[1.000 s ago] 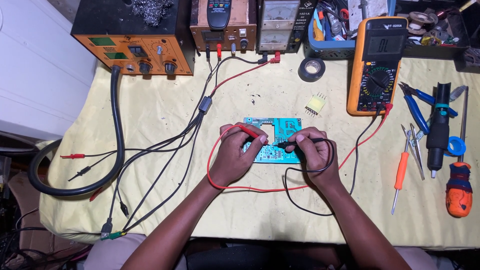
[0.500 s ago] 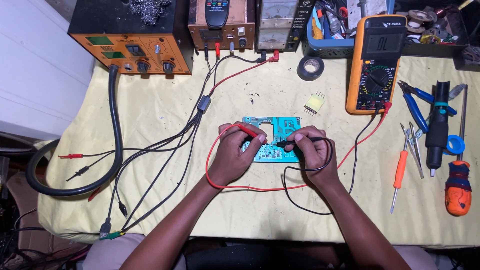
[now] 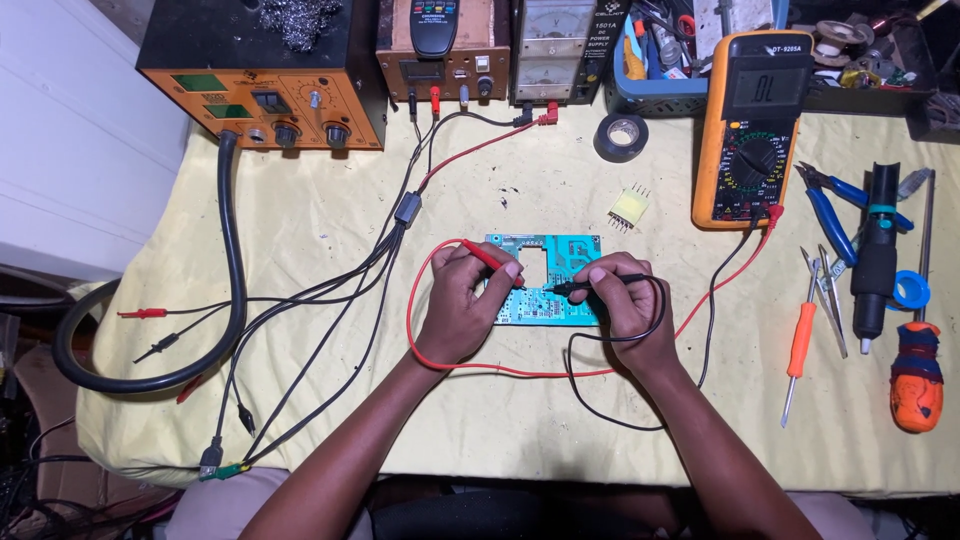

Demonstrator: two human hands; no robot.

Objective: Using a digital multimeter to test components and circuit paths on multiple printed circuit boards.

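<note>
1. The red probe (image 3: pixel 487 259) is pinched in the left hand (image 3: pixel 462 305), at 9 o'clock of the teal circuit board (image 3: pixel 560 250); its tip is laid on the board.
2. The black probe (image 3: pixel 592 285) is gripped in the right hand (image 3: pixel 622 305), at 3 o'clock of the board, tip pressed on it.
3. The board is seen flat on the yellow cloth (image 3: pixel 330 220), at centre.
4. An orange multimeter (image 3: pixel 750 130) is noted at 1 o'clock, beyond the hands.
</note>
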